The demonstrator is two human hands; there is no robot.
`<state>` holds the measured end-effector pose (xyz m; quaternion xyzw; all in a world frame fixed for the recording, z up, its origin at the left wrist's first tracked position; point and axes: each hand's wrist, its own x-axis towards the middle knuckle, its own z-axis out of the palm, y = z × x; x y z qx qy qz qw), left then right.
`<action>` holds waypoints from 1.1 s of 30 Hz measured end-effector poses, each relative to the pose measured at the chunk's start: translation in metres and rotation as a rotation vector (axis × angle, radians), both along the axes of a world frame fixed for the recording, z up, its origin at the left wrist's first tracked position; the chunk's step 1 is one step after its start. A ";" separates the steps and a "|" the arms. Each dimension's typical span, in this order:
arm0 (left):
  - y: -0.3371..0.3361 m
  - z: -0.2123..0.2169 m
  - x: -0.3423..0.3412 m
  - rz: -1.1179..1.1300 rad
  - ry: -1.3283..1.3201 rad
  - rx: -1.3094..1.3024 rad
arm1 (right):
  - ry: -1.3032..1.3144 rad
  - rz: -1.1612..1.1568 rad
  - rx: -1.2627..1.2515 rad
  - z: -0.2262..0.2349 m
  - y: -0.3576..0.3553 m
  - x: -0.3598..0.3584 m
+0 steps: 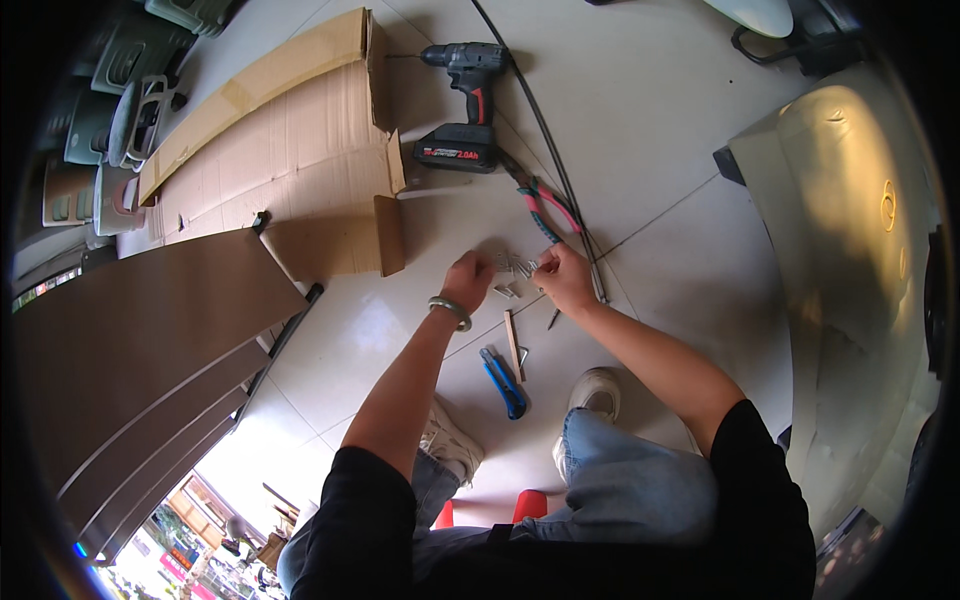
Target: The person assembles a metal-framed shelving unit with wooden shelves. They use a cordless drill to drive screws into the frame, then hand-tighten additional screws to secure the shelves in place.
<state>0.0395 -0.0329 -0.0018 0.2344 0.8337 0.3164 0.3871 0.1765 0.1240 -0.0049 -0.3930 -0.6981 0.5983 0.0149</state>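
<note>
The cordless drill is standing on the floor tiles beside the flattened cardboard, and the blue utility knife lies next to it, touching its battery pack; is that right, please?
Not quite. The cordless drill does stand on the floor tiles beside the flattened cardboard, but the blue utility knife lies far from it, near the person's shoes, below both hands. What lies close to the battery pack is the pair of pliers. The head view shows this.

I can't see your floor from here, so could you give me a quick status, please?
Both hands, left and right, over small metal fittings. Grip unclear. Pliers, blue knife nearby.
</note>
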 end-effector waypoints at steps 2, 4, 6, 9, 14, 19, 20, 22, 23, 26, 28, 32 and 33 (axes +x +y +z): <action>-0.012 0.004 0.004 0.414 -0.739 0.325 | 0.030 -0.044 -0.023 0.010 -0.002 0.000; -0.019 0.008 0.011 0.632 -1.211 0.548 | 0.099 -0.045 0.004 0.027 -0.008 -0.001; -0.022 0.010 0.021 0.682 -1.376 0.616 | 0.190 -0.054 -0.275 0.046 -0.026 -0.006; -0.016 0.008 0.038 0.808 -1.496 0.702 | 0.264 0.168 -0.064 0.066 -0.049 -0.008; -0.019 0.001 0.036 0.725 -1.544 0.742 | 0.128 0.063 0.201 0.042 -0.032 -0.014; -0.026 0.004 0.012 0.489 -1.095 0.533 | -0.122 0.407 0.483 0.006 0.000 -0.018; -0.026 0.006 0.006 0.446 -1.030 0.531 | -0.154 0.462 0.498 0.005 0.001 -0.019; -0.025 0.011 -0.004 0.473 -0.965 0.436 | -0.201 0.503 0.535 0.006 -0.002 -0.023; -0.024 0.013 -0.008 0.471 -0.934 0.418 | -0.227 0.524 0.557 0.008 -0.003 -0.026; -0.012 0.010 -0.008 0.222 -0.396 0.147 | -0.312 0.566 0.579 0.014 -0.007 -0.033; 0.000 0.003 0.004 0.043 0.039 0.041 | -0.342 0.557 0.530 0.014 -0.009 -0.036; 0.012 -0.010 0.019 -0.084 0.364 -0.024 | -0.329 0.514 0.434 0.007 -0.008 -0.036; 0.013 -0.012 0.019 -0.116 0.389 -0.012 | -0.283 0.494 0.422 0.005 -0.007 -0.033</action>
